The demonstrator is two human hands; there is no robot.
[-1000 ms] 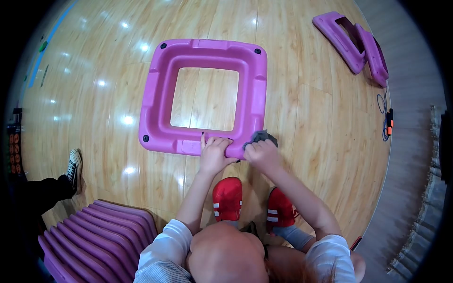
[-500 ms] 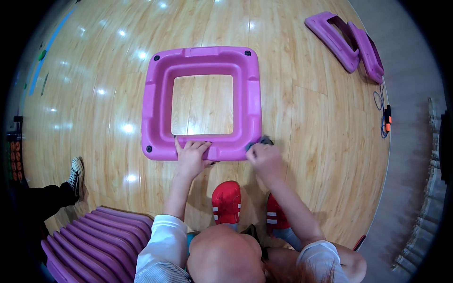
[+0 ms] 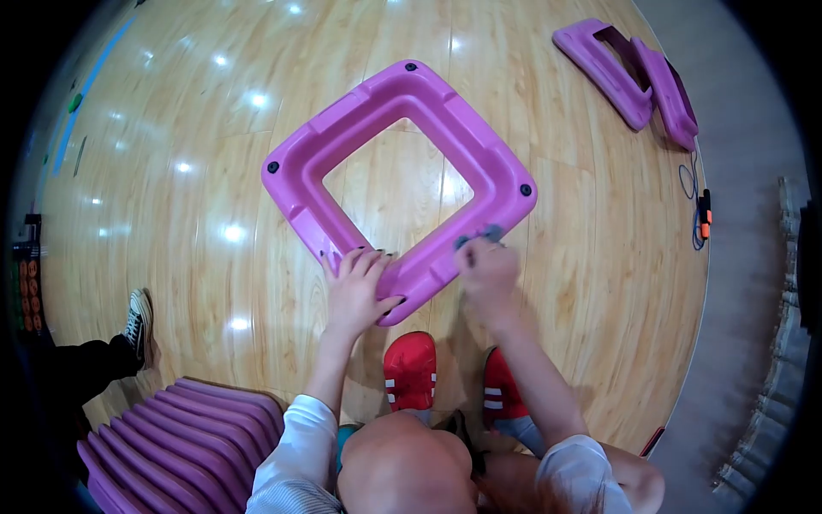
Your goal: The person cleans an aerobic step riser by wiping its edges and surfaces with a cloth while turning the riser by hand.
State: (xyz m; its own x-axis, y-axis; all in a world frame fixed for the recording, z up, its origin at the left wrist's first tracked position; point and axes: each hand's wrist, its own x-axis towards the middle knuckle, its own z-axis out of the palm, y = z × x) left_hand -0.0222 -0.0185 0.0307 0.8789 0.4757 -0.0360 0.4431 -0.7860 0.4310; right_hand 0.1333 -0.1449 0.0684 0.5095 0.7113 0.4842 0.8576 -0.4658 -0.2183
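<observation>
A purple square plastic frame [image 3: 475, 133] with black round feet at its corners lies on the wooden floor, turned like a diamond. My left hand [image 3: 355, 287] grips its near corner, fingers over the rim and thumb at the outer edge; that corner's foot is hidden. My right hand [image 3: 490, 272], blurred by motion, is closed around a small grey-green cloth [image 3: 490, 232]. The cloth is at the frame's near right side, and I cannot tell how firmly it touches.
Several stacked purple frames [image 3: 193, 437] stand at the lower left, near another person's sneaker [image 3: 139, 328]. Two more purple frames [image 3: 604, 73] lie at the upper right, with a blue cord [image 3: 692, 214] below them. My red shoes [image 3: 411, 370] are just below the frame.
The purple frame has rotated from square-on to a diamond position. My left hand has moved slightly right with its near corner, and my right hand with the cloth has shifted slightly up.
</observation>
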